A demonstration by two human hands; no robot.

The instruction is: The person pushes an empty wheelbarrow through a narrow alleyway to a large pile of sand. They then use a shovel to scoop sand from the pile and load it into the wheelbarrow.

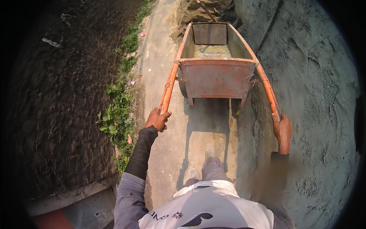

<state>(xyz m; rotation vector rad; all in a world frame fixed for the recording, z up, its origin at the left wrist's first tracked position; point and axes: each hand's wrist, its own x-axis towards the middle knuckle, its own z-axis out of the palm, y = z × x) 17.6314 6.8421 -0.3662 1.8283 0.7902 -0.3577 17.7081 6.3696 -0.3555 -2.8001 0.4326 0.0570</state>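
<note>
- Your left hand [157, 119] is closed around the near end of the left handle [167, 88] of the orange wheelbarrow [217, 57]; the fingers wrap the bar fully.
- Your right hand [283, 130] is closed around the near end of the right handle [269, 94], knuckles up, arm extended.
- The wheelbarrow stands directly ahead of you, between both hands, its tray on the far side of the grips. The tray is rusty and worn, with a thin layer of pale sandy residue on its floor.
- Its two support legs show beneath the tray's near wall; whether they touch the ground cannot be told.
- The surface is a narrow concrete path [164, 76] running away from you; your feet are on it, just behind the tray's shadow.
- On the right, a rough grey plastered wall [316, 76] runs close beside the right handle.
- On the left, a strip of green weeds [116, 110] with scattered litter borders the path, with dark ground [57, 107] beyond.
- At the far end, a mound of brown soil [194, 13] lies just past the wheelbarrow's nose.
</note>
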